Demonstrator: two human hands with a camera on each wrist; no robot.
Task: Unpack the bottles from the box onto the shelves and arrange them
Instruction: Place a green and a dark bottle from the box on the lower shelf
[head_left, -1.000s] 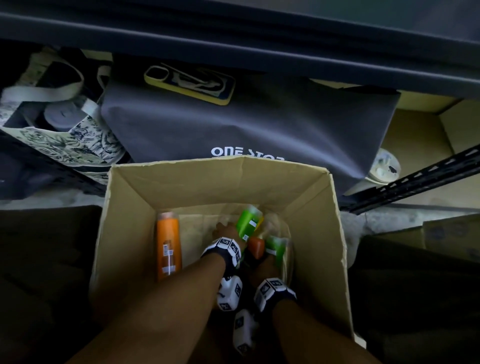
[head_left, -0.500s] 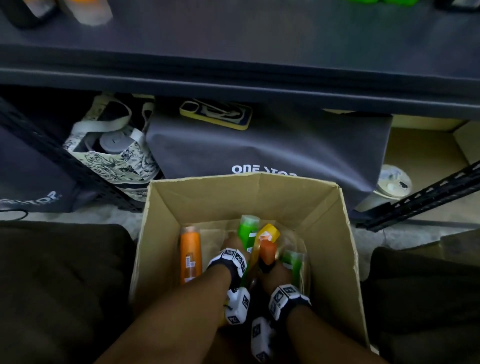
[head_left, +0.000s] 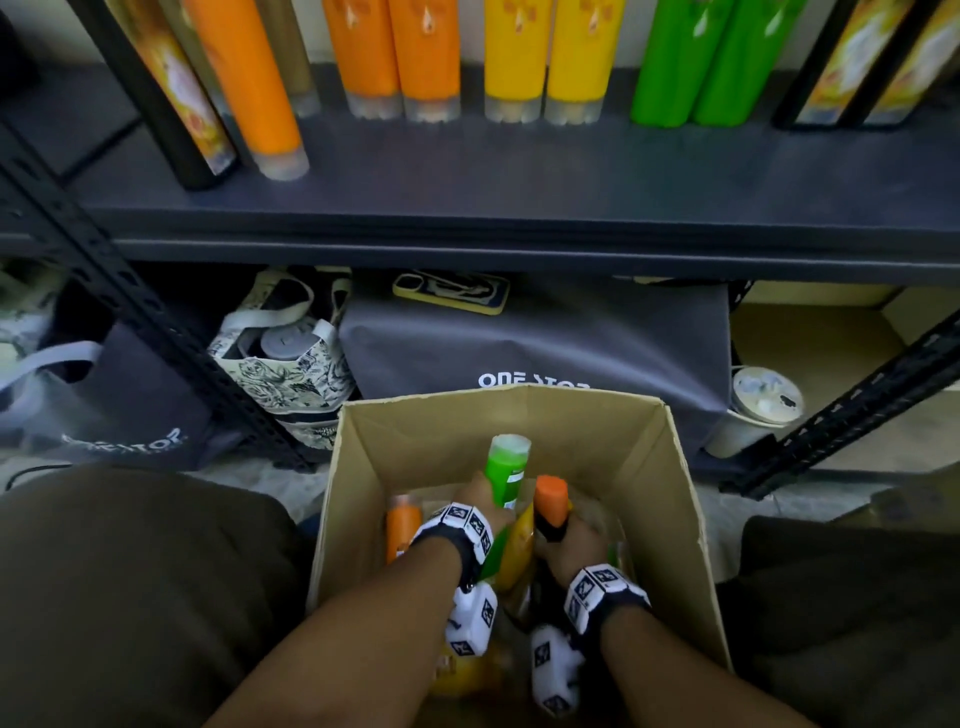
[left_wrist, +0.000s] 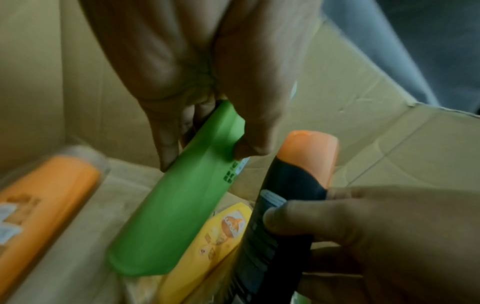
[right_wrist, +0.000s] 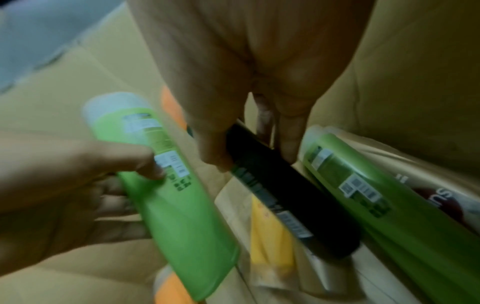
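Both hands are inside the open cardboard box (head_left: 680, 499) on the floor. My left hand (head_left: 480, 496) grips a green bottle (head_left: 505, 470), cap end up; thumb and fingers wrap its body (left_wrist: 182, 205). My right hand (head_left: 569, 543) grips a black bottle with an orange cap (head_left: 551, 501); its dark body (right_wrist: 280, 195) slants between the fingers. Lying in the box are an orange bottle (head_left: 402, 525), a yellow bottle (left_wrist: 215, 236) and another green bottle (right_wrist: 363, 185). Orange, yellow, green and black bottles (head_left: 545, 57) stand in a row on the dark shelf (head_left: 519, 176).
Under the shelf sit a grey "ONE STOP" bag (head_left: 545, 348) with a phone (head_left: 451, 292) on it, a patterned tote (head_left: 291, 364) and a white lidded cup (head_left: 766, 397). Slanted black metal rails (head_left: 156, 322) flank the box. My knees lie either side.
The view has tilted up, so the shelf and its bottles now show. Both hands have lifted the green bottle and the orange-capped black bottle higher in the box.
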